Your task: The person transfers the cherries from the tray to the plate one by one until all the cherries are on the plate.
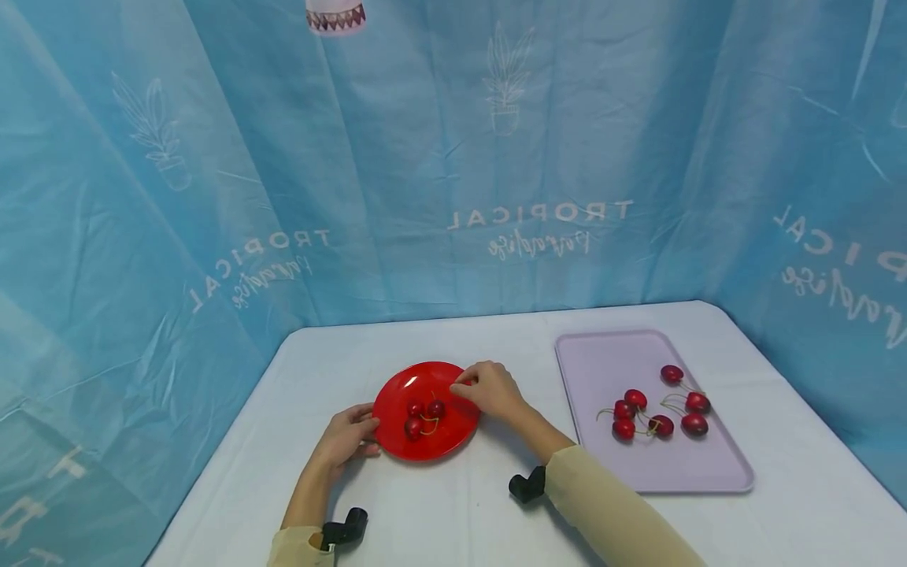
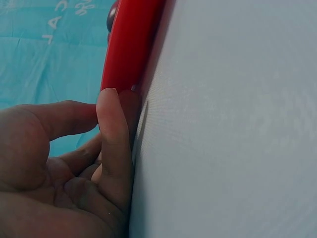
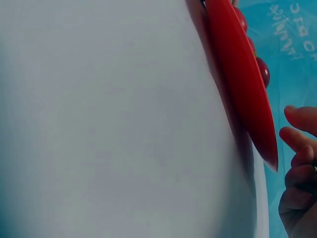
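- The left hand (image 1: 347, 438) grips the near-left rim of the red plate (image 1: 397, 394), thumb on top and fingers beneath, seemingly to steady it on the white table (image 1: 453, 504);
- The right hand (image 1: 490, 389) hovers at the plate's far-right rim, fingertips pinched together; whether they hold anything I cannot tell;
- Three cherries (image 1: 423, 417) lie on the plate; six cherries (image 1: 655, 409) remain on the lilac tray (image 1: 609, 354) to the right.
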Tool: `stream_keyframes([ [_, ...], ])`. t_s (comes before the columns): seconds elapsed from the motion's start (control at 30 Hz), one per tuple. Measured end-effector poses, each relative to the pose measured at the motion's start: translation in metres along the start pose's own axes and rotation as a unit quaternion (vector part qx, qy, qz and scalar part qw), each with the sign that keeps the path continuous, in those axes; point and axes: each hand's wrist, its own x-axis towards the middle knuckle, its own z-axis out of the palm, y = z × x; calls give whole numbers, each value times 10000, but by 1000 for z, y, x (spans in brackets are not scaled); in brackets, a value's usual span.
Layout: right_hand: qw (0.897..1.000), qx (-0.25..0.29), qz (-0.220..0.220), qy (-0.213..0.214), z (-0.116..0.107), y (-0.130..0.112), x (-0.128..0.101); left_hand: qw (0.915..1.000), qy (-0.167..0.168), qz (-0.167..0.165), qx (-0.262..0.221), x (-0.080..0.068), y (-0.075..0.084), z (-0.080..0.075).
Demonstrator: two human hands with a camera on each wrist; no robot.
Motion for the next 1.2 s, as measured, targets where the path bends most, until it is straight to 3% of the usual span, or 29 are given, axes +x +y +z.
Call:
stream_keyframes([
  [0.4,9990,30,-451,-23,-29,1,-10,10000,21,-26,-32,-1,5,-1],
  [0.9,9966,-48,-813,96,-63,29,-31,10000,2,61,28,-1,2,0],
  [1.2,9972,-83,-737,93,-82,37,-47,10000,11,64,39,-1,1,2],
])
